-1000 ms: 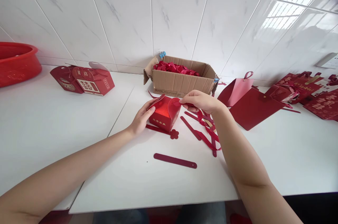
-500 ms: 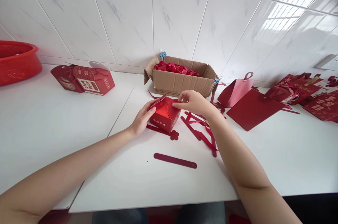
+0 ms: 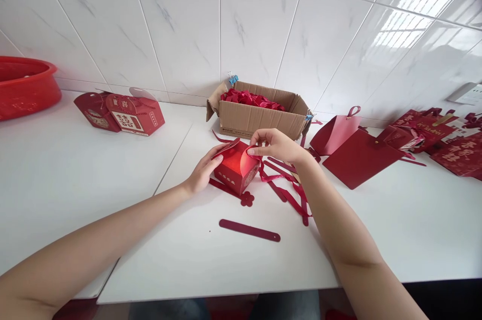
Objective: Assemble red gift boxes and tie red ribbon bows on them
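One red box [image 3: 234, 175] between left fingers [image 3: 210, 155] and right fingers [image 3: 259, 149]

- Small red gift box [image 3: 236, 172]: a row of gold Chinese characters on its front face, too small to read.
- Flat red box [image 3: 130, 118] at the left: a white panel bearing the red double-happiness sign 囍.
- Cardboard carton [image 3: 259, 121]: small red print low on its front, illegible.
- Red bags [image 3: 457, 154] at the right: gold characters, unreadable.

Left hand [image 3: 201, 175] and right hand [image 3: 278, 145] bare, forearms bare too
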`<state>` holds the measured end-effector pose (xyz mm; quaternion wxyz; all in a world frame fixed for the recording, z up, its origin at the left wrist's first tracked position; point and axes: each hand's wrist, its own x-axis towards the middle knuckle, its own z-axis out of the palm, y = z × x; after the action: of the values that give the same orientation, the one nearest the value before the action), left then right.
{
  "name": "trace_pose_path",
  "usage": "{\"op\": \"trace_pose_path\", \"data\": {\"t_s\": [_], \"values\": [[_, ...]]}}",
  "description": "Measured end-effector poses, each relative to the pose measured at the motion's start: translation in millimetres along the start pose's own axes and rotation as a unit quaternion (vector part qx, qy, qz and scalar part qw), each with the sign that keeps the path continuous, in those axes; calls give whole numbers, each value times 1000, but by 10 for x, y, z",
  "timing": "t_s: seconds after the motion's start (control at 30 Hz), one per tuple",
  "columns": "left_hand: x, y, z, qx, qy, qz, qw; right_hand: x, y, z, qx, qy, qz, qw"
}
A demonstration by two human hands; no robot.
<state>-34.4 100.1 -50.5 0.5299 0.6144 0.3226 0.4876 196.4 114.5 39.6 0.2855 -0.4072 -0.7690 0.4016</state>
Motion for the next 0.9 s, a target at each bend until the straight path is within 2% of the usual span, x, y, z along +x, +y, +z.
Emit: {"op": "trace_pose_path", "data": {"t_s": [0.13,0.23,0.4,0.53,0.63,0.83,0.9], "values": [[-10,-25,-15,1,-18,6,1000,18,63,1,132,-89,-21,987],[-25,-26,-10,0,-27,-1,1000,20,71,-7,145,-128,-29,981],[-29,-23,0,-4,-34,7,999,-18,17,-47,137,-114,-9,984],[-26,-20,-2,-3,-38,8,999,-44,-23,-54,176,-92,16,980],[-31,-10,-2,-2,-45,10,999,-63,-76,-41,205,-46,-7,978],[-47,11,12,5,-42,-3,999,-205,-318,-58,227,166,-96,955],[-57,33,30,16,-25,-16,999,-256,-394,-62,213,204,-104,950]]}}
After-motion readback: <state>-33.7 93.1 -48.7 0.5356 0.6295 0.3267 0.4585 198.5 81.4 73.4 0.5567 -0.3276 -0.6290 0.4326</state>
